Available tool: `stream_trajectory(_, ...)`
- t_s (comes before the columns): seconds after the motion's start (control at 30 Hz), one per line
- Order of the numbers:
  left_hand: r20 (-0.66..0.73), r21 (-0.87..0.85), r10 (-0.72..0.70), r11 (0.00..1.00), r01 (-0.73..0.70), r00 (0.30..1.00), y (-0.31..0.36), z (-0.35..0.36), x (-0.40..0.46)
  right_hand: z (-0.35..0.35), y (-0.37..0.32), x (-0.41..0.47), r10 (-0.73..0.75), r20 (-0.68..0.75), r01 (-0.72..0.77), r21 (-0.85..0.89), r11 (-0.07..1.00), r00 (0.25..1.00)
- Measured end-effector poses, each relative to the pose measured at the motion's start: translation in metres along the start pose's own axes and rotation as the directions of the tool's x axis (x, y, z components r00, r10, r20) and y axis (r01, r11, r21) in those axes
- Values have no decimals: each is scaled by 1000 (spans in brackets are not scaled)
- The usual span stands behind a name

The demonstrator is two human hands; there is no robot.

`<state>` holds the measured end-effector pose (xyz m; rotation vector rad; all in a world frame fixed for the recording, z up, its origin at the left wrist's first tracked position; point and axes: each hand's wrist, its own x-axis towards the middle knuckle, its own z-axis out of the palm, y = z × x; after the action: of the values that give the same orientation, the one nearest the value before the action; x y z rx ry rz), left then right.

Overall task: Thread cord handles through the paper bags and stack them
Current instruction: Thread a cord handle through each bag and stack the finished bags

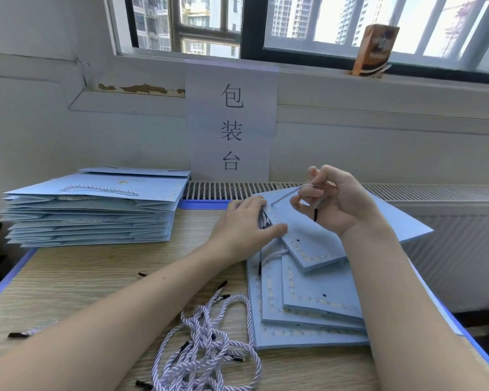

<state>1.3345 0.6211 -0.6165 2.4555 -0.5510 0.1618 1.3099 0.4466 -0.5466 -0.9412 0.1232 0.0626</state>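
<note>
A flat light-blue paper bag (311, 244) lies tilted on top of a fanned pile of unthreaded blue bags (308, 314) at the right. My left hand (244, 225) grips the bag's top edge, its thumb lying on the bag's face. My right hand (333, 197) pinches a white twisted cord (284, 196) just above the bag. The cord's black tip hangs below the fingers. A second cord end dangles under the left hand. A stack of bags with cord handles (93, 208) stands at the back left.
A tangle of loose white cords (209, 342) lies on the wooden table (82, 283) near the front middle. A single cord lies at the front left (26, 333). A paper sign (230, 122) hangs on the wall above a radiator grille (421, 191). A brown carton (376, 50) stands on the window sill.
</note>
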Motion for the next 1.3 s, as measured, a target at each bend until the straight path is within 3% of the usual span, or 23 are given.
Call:
stream_trajectory(0.07,-15,-33,-24,999,24,1000,-1,-1,1,1,-3,-1,-10,20,9,34,999,1000)
stream_trajectory(0.1,-21,-47,-28,999,27,999,-1,-1,1,2,-4,0,-29,1,29,-40,999,1000)
stream_trajectory(0.13,-23,-56,-27,998,25,999,-1,-1,1,3,-4,1,-69,-34,62,-189,980,997)
stream_trajectory(0.23,-41,-89,-30,996,27,999,-4,1,3,4,2,6,-168,-70,91,-610,787,983)
stream_trajectory(0.33,-121,-182,-59,983,36,991,-8,2,5,4,8,7,-80,-41,33,-665,746,996)
stream_trajectory(0.47,-170,-265,-92,963,44,981,-8,1,4,1,10,10,-31,55,60,-674,737,998)
stream_trajectory(0.6,-175,-280,-107,959,55,979,-8,-1,4,0,7,8,-118,77,131,-817,562,990)
stream_trajectory(0.67,-174,-280,-106,958,54,979,-8,-2,4,0,3,3,-198,-2,100,-860,500,980)
stream_trajectory(0.73,-191,-277,-100,960,44,977,-8,-1,3,-5,-2,0,-262,-91,10,-933,360,961)
stream_trajectory(0.8,-218,-266,-75,964,15,973,-6,0,2,-10,-4,-6,-204,-147,-110,-977,182,968)
stream_trajectory(0.87,-220,-230,-31,973,-21,975,-4,0,0,-12,-3,-9,-133,-184,-173,-980,94,974)
stream_trajectory(0.97,-183,-239,-21,971,-23,983,-2,-3,-1,-11,-1,-8,-118,-118,-109,-991,80,986)
stream_trajectory(1.03,-153,-311,-58,950,7,987,-3,-5,0,-11,2,-5,-127,-71,-55,-990,129,989)
stream_trajectory(1.13,-77,-392,-106,918,68,991,-4,-7,1,-7,6,-4,-184,-40,23,-944,329,982)
stream_trajectory(1.23,-20,-391,-111,916,95,994,-6,-6,4,-3,8,-5,-130,38,102,-845,525,991)
stream_trajectory(1.3,-12,-422,-101,903,87,995,-7,-7,5,-3,9,-4,-111,90,129,-896,425,990)
